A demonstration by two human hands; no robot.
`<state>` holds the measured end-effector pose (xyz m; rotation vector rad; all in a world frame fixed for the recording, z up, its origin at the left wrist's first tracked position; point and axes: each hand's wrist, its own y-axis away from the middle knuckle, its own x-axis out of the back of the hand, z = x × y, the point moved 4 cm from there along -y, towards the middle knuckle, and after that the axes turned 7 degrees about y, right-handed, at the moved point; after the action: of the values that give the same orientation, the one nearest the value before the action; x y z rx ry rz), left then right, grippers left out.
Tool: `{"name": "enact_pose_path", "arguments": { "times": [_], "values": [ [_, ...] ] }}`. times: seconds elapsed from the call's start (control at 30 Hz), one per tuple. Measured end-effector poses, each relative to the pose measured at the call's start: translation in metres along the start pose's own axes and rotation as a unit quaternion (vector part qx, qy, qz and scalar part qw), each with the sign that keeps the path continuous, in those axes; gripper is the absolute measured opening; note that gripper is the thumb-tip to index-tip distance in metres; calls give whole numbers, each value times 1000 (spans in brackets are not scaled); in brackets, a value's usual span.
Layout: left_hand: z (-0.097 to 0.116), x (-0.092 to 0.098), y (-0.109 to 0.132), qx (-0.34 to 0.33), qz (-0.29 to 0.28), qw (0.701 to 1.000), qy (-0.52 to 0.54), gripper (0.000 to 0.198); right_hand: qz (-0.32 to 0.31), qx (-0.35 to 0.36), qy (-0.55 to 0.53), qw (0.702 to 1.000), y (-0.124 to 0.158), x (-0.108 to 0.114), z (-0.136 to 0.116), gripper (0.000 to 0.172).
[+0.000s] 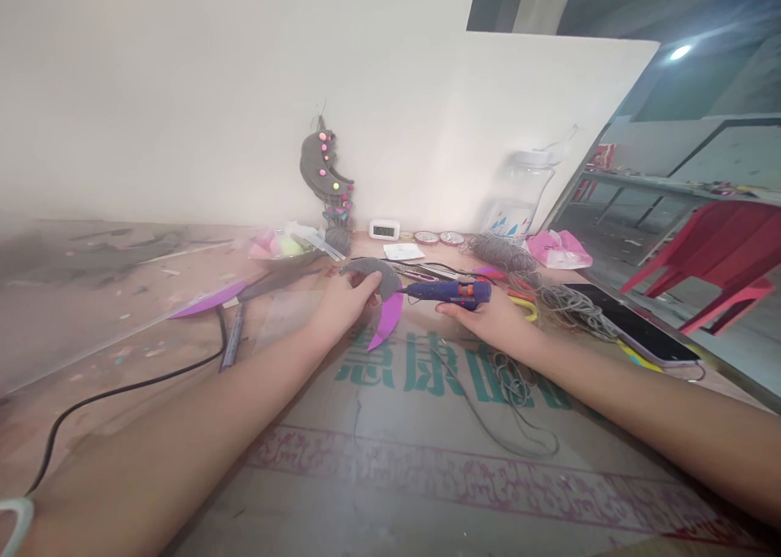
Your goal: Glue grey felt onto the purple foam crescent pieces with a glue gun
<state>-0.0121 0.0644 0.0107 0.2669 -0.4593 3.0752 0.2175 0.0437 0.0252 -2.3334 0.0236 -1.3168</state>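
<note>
My left hand point(349, 297) is closed on a crescent piece point(386, 317), partly covered in grey yarn and bare purple at its lower tip. In my right hand point(488, 317) is a blue glue gun point(460, 293), its nozzle pointing left at the piece, close to where grey meets purple. Whether the nozzle touches cannot be made out. Grey yarn point(512, 386) lies loose on the table below my right hand. Yellow-handled scissors point(523, 309) lie partly hidden behind that hand.
A decorated grey crescent point(314, 167) hangs on the wall. Along the back stand a small digital clock point(384, 229) and a clear bottle point(525, 195). A phone point(634, 325) lies right, beside yarn bundles point(506, 256). A black cable point(122, 386) crosses the left side near a pen point(232, 337).
</note>
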Motion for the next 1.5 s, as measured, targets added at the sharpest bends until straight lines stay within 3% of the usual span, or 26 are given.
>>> {"name": "enact_pose_path", "arguments": {
  "times": [0.47,1.1,1.33,1.5],
  "values": [
    [3,0,2,15,-3,1000,2,31,44,12,9,999,-2,4,2,35],
    [2,0,2,27,1,1000,3,35,40,2,-14,999,-5,2,6,35],
    [2,1,3,35,13,999,3,38,28,-31,-61,997,-15,28,-3,42],
    [1,-1,2,27,7,1000,-8,39,32,6,-111,993,-24,48,-17,40]
  ]
}}
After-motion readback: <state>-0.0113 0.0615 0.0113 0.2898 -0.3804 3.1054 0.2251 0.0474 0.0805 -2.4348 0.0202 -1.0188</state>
